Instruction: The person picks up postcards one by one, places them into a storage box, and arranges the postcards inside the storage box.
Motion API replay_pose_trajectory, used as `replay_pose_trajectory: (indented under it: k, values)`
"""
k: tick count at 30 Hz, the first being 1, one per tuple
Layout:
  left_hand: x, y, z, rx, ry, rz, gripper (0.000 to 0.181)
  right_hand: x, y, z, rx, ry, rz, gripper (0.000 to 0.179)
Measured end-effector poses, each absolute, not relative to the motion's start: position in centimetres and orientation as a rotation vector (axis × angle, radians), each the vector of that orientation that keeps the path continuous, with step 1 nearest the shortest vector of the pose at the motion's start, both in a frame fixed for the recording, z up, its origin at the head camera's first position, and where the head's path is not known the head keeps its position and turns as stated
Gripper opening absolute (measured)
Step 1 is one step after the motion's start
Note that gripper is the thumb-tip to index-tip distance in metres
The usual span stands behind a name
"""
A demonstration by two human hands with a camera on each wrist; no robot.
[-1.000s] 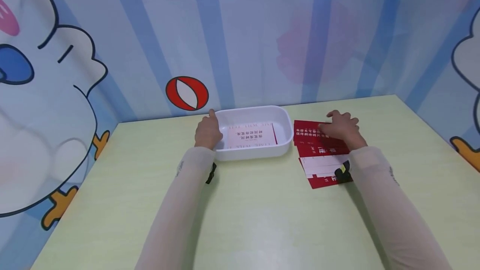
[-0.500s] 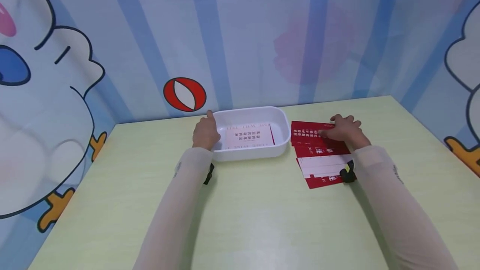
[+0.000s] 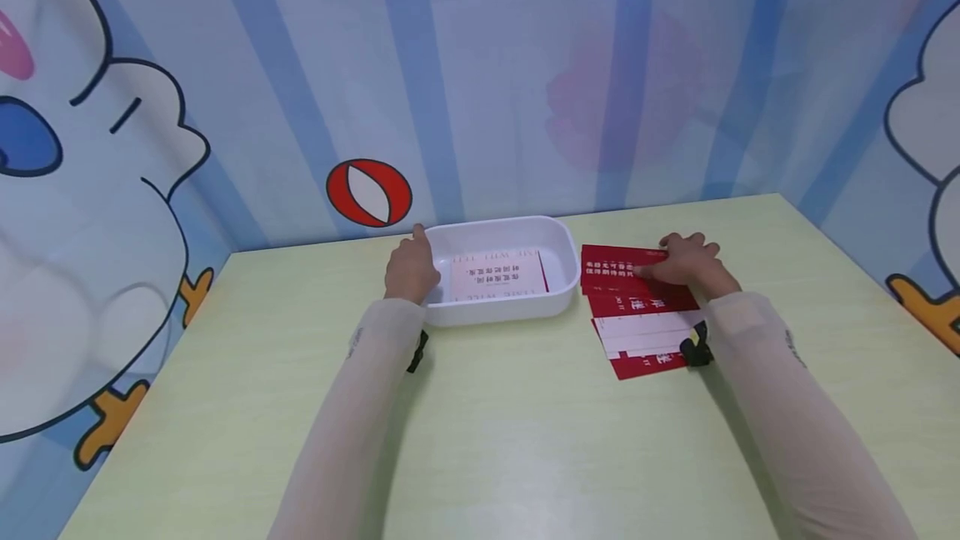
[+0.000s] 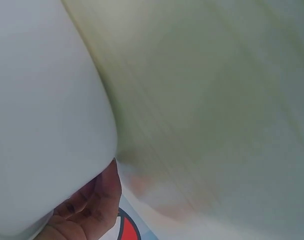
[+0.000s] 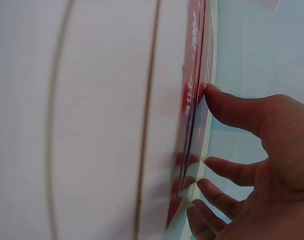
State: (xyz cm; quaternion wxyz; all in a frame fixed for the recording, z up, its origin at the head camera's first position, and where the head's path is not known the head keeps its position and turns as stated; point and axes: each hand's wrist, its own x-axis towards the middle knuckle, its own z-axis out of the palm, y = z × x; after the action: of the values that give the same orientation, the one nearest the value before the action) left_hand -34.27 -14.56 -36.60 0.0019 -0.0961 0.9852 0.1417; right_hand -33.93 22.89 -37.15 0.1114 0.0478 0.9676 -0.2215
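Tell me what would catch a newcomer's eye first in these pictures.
Probably the overlapping red printed cards, bright against the pale table, with the right hand touching the farthest one. Next, just left of them, comes the white tray, gripped at its left end by the left hand. Behind it, the red-and-white ball stands out low on the striped blue backdrop.

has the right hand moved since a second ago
Yes, slightly to the right: in the head view, the right hand is now closer to the table's far right corner than it was then.
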Motion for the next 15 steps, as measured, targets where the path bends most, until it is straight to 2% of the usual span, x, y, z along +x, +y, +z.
replay_pose_trajectory:
  k: [15]
  values:
    - [-34.46, -14.66, -36.78, -0.305, 3.089, 0.459, 0.076, -34.39, 23.51, -37.60, 0.148, 2.860, -0.693, 0.083]
